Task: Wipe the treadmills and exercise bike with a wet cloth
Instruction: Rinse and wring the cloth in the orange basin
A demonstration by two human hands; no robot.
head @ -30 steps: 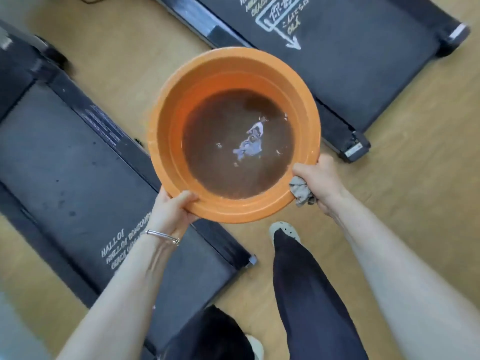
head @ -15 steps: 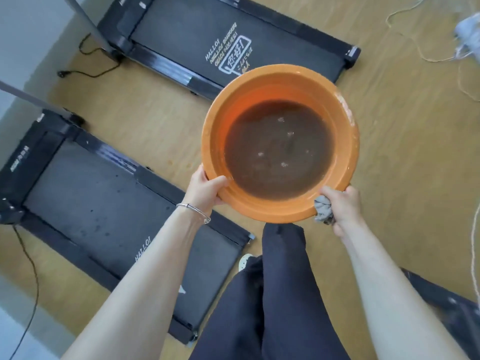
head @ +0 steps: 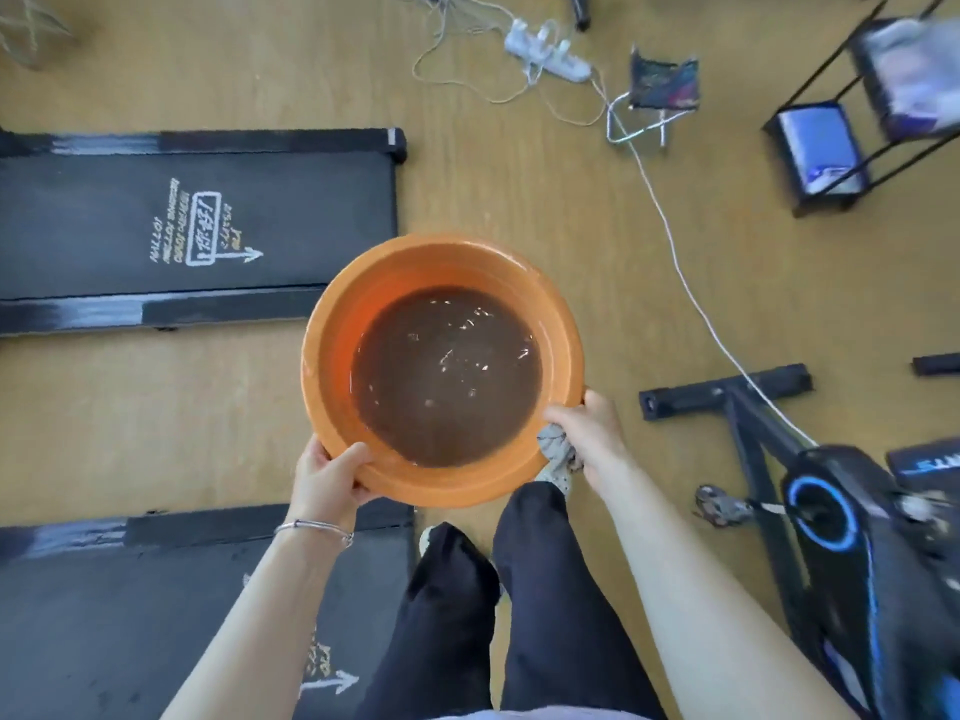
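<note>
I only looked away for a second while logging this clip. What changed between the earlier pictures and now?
The person turned right, carrying the round orange plastic basin of murky brown water: the black exercise bike and white power strip entered view, and the two black treadmills slid left. Unchanged: left hand grips the rim, right hand holds rim and grey cloth.

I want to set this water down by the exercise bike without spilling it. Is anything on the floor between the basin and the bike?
Yes. A white cable runs across the floor between the orange basin and the exercise bike, crossing the bike's black base bar. The rest of that floor looks bare.
</note>
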